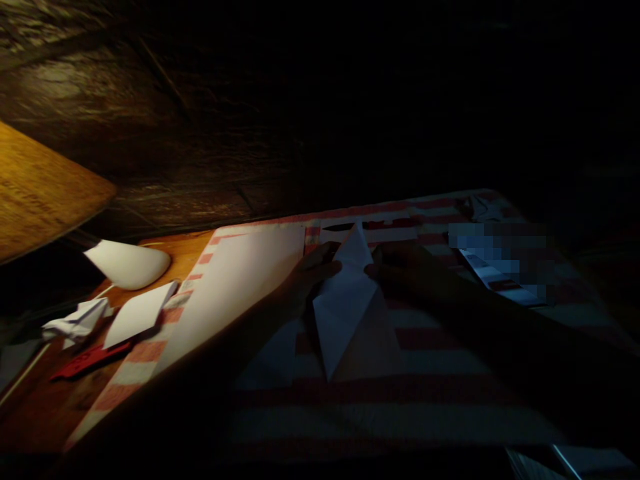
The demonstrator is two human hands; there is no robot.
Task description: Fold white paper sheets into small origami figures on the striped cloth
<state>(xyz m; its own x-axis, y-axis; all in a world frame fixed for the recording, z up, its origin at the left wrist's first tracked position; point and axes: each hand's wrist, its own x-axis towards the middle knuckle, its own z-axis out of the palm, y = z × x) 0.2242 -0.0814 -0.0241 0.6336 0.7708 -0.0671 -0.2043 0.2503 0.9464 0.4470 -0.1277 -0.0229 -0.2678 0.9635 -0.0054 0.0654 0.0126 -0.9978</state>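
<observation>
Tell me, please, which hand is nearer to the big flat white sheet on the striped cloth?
Left. The left hand lies at the right edge of the big flat white sheet; the right hand is beyond the folded paper, farther right.

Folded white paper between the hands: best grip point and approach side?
Probably the wide upper half of the folded paper, pinched across its left and right edges, about where the left hand and right hand meet it. It narrows to a thin near point that would likely bend. It seems flat on the striped cloth, so come in low from the sides.
</observation>
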